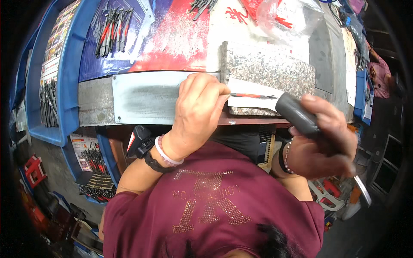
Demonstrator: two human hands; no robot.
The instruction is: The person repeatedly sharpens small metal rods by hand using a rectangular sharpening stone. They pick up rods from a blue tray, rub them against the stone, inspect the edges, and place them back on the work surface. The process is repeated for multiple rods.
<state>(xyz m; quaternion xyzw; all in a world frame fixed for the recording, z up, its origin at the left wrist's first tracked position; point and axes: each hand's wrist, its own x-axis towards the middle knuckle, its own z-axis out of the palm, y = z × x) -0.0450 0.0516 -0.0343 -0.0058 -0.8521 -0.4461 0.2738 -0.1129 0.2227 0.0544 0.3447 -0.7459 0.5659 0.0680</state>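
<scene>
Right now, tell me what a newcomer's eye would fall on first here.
Probably the dark cylindrical tool in the right hand, right of centre. Near the middle, the left hand pinches the end of a slim, partly red piece over the speckled stone slab. At far left, a long blue bin holding a bunch of dark tools also stands out.

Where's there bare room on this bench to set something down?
Try the red stretch between the red-handled tools and the granite slab, or the slab's far part behind the white sheet. It's crowded between left hand and right hand.
</scene>
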